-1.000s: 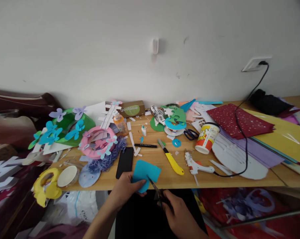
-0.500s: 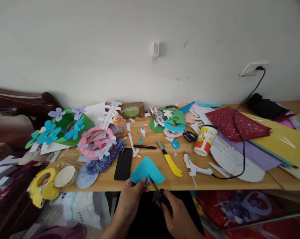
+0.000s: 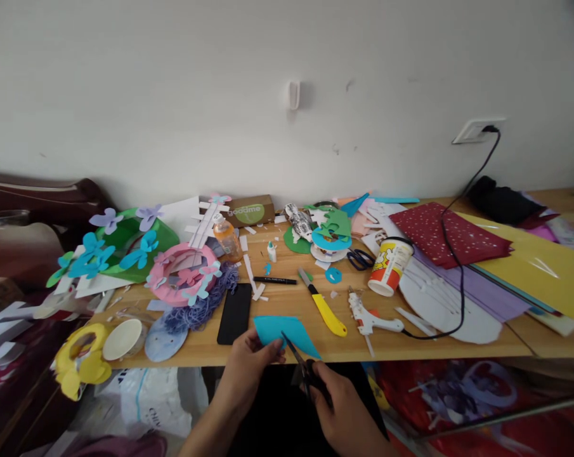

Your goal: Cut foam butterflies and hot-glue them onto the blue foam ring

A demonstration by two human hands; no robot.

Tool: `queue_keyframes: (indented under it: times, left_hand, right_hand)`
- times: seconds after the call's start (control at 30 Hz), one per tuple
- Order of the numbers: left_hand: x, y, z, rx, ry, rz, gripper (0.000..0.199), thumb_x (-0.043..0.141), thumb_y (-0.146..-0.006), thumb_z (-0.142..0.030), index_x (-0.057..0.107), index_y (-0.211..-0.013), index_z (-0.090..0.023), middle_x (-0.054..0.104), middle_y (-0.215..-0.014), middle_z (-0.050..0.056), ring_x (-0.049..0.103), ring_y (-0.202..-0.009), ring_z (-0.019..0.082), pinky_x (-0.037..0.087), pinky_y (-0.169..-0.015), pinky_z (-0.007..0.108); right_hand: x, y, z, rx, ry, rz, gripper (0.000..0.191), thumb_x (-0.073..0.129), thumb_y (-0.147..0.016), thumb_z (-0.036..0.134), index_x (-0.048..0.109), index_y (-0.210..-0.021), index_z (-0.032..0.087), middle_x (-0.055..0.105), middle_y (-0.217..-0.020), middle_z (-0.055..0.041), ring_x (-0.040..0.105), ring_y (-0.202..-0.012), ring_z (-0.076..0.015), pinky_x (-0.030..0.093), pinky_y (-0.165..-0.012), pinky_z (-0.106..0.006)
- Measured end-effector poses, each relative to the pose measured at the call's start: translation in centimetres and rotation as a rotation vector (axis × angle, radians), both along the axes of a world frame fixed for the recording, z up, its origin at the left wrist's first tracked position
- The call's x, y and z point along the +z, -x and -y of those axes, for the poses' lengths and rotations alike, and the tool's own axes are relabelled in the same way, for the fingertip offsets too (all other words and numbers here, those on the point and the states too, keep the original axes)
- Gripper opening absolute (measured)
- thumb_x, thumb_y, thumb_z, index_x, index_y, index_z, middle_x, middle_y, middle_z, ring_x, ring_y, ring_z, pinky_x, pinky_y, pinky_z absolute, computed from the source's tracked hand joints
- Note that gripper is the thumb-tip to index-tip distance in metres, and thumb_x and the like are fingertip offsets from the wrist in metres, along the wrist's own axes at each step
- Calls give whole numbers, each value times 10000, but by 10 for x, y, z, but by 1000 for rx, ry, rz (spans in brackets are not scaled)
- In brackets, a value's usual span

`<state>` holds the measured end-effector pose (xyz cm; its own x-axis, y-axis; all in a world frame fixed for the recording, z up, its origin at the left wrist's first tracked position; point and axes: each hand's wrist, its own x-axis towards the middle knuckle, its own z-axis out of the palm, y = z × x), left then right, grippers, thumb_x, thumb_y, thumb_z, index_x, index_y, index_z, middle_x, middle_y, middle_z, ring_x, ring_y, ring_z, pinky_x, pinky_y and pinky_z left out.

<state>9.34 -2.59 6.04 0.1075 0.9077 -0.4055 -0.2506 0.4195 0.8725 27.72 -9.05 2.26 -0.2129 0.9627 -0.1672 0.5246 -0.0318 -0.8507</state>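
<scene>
A blue sheet [image 3: 287, 327] is pinched at its lower left by my left hand [image 3: 249, 363], above the table's front edge. My right hand [image 3: 337, 401] has its fingers in the handles of dark scissors [image 3: 300, 362]. The scissor blades point up and left, and their tips lie against the blue sheet near its middle. A black phone [image 3: 234, 313] lies left of the sheet. Right of it are a yellow-handled knife [image 3: 328, 313] and a white glue gun [image 3: 370, 319]. A black marker [image 3: 275, 280] lies behind the sheet.
Pink and green paper rings [image 3: 184, 293] with flowers, a bottle [image 3: 227, 239] and a white bowl [image 3: 123, 339] are at the left. A paper cup [image 3: 390, 266], stacked coloured sheets [image 3: 543, 260] and a black cord [image 3: 462, 292] are at the right.
The blue sheet has turned in my left hand, its top corner swinging left so its upper edge is nearly level. The view has shifted slightly. My right hand still holds the scissors.
</scene>
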Motion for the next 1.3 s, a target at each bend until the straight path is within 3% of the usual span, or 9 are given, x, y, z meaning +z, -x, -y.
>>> queue_keyframes:
  times: [0.07, 0.13, 0.23, 0.4, 0.9, 1.13, 1.3]
  left_hand:
    - [-3, -9, 5, 59, 95, 163, 309, 903, -580, -345, 742, -761, -154, 686, -664, 7, 573, -585, 106, 479, -607, 213]
    - [-7, -13, 9, 81, 121, 205, 293, 902, -584, -353, 725, -694, -147, 665, -627, 1, 556, -569, 94, 464, -604, 200]
    - [-6, -8, 10, 14, 17, 46, 276, 864, -644, -376, 718, -664, -143, 657, -587, 1, 542, -549, 96, 431, -593, 198]
    - [9, 7, 3, -127, -81, -225, 234, 807, -707, -372, 727, -686, -153, 668, -580, 9, 557, -563, 119, 402, -600, 212]
    - [27, 22, -14, -457, -165, -452, 153, 695, -778, -305, 741, -737, -165, 652, -587, 0, 565, -549, 134, 391, -566, 223]
    - [27, 25, -14, -491, -153, -403, 144, 714, -773, -297, 729, -699, -174, 655, -587, -3, 579, -539, 135, 415, -563, 217]
    - [27, 31, -11, -434, -200, -366, 208, 688, -829, -352, 769, -913, -179, 728, -790, 54, 637, -696, 173, 470, -651, 234]
  right_hand:
    - [-1, 0, 1, -2, -8, -12, 268, 439, -875, 206, 606, -1079, 156, 691, -1058, -136, 656, -993, -236, 489, -878, -313]
    - [-1, -1, 1, 1, -11, -19, 289, 451, -867, 200, 607, -1105, 156, 690, -1074, -138, 653, -1011, -239, 489, -889, -310]
    - [-2, -4, 2, 10, -8, -18, 269, 473, -861, 202, 627, -1079, 169, 702, -1030, -125, 661, -975, -244, 496, -866, -313]
    - [-3, -8, 4, 24, 10, -11, 279, 470, -869, 191, 627, -1099, 169, 696, -1066, -123, 649, -1011, -243, 483, -888, -319]
    - [10, -9, -1, 73, 43, -20, 191, 458, -876, 187, 593, -1011, 183, 682, -1011, -99, 643, -960, -222, 471, -865, -315]
    - [8, -8, -2, 80, 30, -19, 194, 445, -869, 166, 596, -990, 186, 688, -971, -85, 645, -908, -214, 467, -818, -306]
    - [6, -9, -2, 76, 42, -14, 194, 440, -856, 144, 601, -951, 195, 692, -936, -73, 648, -880, -210, 465, -799, -302]
